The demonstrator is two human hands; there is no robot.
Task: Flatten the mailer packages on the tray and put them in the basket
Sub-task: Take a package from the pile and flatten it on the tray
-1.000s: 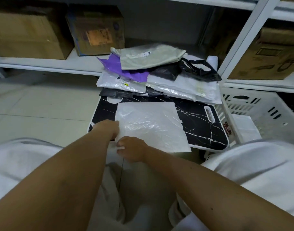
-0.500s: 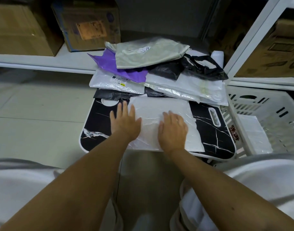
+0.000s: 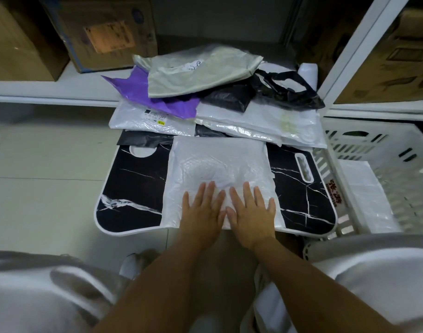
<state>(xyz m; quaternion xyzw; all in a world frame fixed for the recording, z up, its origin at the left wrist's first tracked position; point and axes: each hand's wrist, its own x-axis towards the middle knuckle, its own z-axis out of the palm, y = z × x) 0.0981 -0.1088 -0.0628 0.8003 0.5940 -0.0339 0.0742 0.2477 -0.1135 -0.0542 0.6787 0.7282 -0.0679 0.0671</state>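
Both hands, the left hand and the right hand, now lie flat with fingers spread, side by side on the near half of the white crinkled plastic mailer, having slid inward from its left and middle half a second ago; the far half is puffed, so flattening looks unfinished. That mailer lies on the black marble-patterned tray, near a far heap of white, purple, grey and black mailers. Right of it stands the white slotted plastic basket, already holding a flat white mailer, amid white shelving with cardboard boxes.
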